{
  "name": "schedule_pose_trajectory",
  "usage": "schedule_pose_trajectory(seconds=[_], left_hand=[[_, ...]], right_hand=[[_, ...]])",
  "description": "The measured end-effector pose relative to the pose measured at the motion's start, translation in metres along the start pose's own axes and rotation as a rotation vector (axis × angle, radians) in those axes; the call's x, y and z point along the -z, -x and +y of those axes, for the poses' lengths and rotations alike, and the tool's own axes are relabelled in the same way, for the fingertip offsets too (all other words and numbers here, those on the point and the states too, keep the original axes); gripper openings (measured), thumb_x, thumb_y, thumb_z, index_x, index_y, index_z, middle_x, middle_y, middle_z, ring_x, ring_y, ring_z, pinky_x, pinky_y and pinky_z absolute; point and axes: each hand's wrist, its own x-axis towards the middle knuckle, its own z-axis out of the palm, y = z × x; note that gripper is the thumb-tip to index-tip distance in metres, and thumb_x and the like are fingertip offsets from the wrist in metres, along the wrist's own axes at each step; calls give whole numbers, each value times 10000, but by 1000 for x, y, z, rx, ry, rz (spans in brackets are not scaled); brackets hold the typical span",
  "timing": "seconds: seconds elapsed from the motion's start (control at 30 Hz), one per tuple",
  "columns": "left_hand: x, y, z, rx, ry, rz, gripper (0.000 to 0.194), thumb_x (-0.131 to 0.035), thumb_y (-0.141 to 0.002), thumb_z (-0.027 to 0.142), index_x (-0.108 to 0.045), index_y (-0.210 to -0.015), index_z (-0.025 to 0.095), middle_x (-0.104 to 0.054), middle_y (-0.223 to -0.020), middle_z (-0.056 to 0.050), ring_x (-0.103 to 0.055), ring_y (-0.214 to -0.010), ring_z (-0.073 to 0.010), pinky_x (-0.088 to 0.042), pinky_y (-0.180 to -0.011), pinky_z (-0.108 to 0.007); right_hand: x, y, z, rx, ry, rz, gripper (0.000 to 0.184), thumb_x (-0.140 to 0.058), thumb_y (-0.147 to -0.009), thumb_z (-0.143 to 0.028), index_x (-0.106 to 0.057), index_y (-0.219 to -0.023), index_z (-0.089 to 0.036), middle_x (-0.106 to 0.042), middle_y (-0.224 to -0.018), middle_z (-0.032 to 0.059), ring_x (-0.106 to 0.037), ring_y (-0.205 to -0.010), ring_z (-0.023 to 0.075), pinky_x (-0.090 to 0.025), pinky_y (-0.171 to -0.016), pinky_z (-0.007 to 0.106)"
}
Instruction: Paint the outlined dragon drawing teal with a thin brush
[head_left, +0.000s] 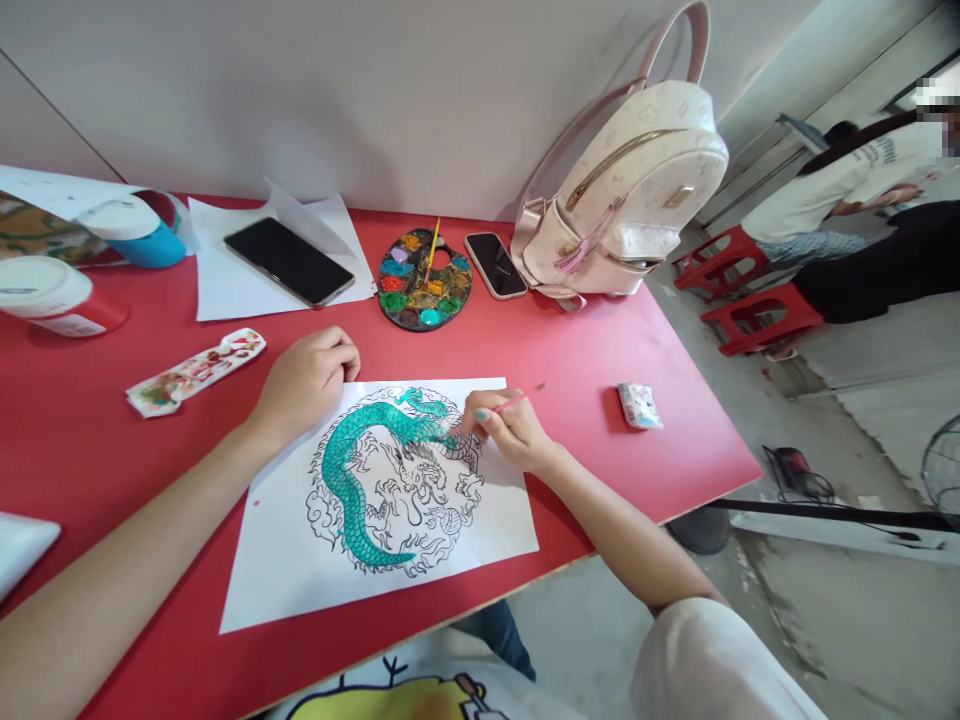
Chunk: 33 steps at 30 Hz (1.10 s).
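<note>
My right hand (510, 425) pinches a thin pink paintbrush (519, 397), its tip over the upper right of a dragon drawing. The drawing is black line work on a white sheet (270, 560); the dragon's long scaly body (341, 470) is painted teal, while its head, the flames and the clouds are white. My left hand (311, 375) rests with curled fingers by the sheet's upper left corner, holding nothing that I can see. Beyond the sheet lies a dark oval palette (406, 311) with several paint colours, and a yellow brush (433, 250) lies across it.
A black phone (289, 260) lies on white paper; another phone (496, 266) is beside a cream backpack (637, 180). Paint-stained tissue (196, 372), a blue-and-white jar (135, 230), a red-and-white jar (52, 295) and a small packet (640, 406) are on the red table (585, 350). People sit at right.
</note>
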Motion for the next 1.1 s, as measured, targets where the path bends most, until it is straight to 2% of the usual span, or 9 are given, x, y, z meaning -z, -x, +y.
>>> schedule_pose_trajectory(seconds=[0.1, 0.27, 0.43, 0.6, 0.73, 0.8, 0.93, 1.0, 1.1], left_hand=[[-1, 0, -1, -3, -5, -3, 276, -451, -894, 48, -511, -716, 252, -679, -948, -77, -615, -900, -264, -411, -797, -429], [0, -1, 2, 4, 0, -2, 280, -454, -891, 41, -516, -716, 250, -670, -949, -71, -614, -891, -260, -414, -804, -420], [2, -1, 4, 24, -8, -9, 286, -463, -883, 35, -519, -702, 249, -671, -944, -65, -629, -889, -256, -414, -801, -413], [2, -1, 3, 22, 7, -9, 281, -460, -890, 41, -522, -703, 243, -678, -947, -75, -627, -892, -258, -416, -799, -427], [2, 0, 3, 23, 13, 1, 261, -467, -873, 55, -524, -699, 241, -680, -947, -76, -618, -886, -255, -415, -798, -430], [1, 0, 3, 19, 17, 2, 252, -469, -870, 67, -523, -701, 245, -677, -946, -76, -621, -887, -259, -416, -798, -430], [0, -1, 1, 7, 12, 4, 249, -468, -876, 76, -523, -707, 250, -667, -946, -73, -628, -895, -264, -418, -803, -424], [0, -1, 0, 10, 8, 6, 253, -470, -873, 68, -522, -707, 251, -664, -944, -70, -627, -897, -263, -415, -803, -421], [0, 0, 1, 14, 1, -4, 269, -456, -883, 51, -516, -712, 250, -660, -941, -72, -616, -893, -261, -406, -800, -422]], right_hand=[[1, 1, 1, -30, -82, 74, 796, -338, -1228, -756, -732, -800, -213, -551, -602, -20, -530, -509, 145, -476, -569, 292], [0, -2, -1, 37, -54, -53, 760, -347, -1233, -742, -788, -926, -205, -749, -786, 62, -710, -681, 180, -571, -686, 318], [0, 1, 0, -20, -51, 89, 818, -305, -1240, -728, -712, -750, -215, -603, -632, 8, -521, -511, 144, -463, -566, 309], [-1, 1, 0, -12, -62, 20, 773, -367, -1218, -767, -790, -889, -210, -718, -747, 51, -682, -642, 176, -556, -656, 308], [-1, 2, 1, -40, -53, 75, 818, -311, -1239, -734, -707, -745, -216, -558, -603, -8, -512, -505, 141, -467, -584, 303], [1, 2, 0, -31, -115, 96, 803, -330, -1247, -708, -687, -720, -217, -554, -605, -11, -488, -488, 133, -453, -561, 299], [2, -1, -2, 6, -164, 3, 724, -417, -1233, -710, -792, -889, -196, -728, -766, 51, -697, -637, 172, -571, -651, 306], [1, -1, -2, -4, -122, -20, 724, -411, -1236, -705, -806, -911, -193, -744, -785, 58, -726, -677, 180, -589, -690, 311], [0, 1, 0, -71, -84, 81, 799, -347, -1245, -711, -747, -776, -201, -612, -635, 4, -563, -522, 141, -523, -609, 301]])
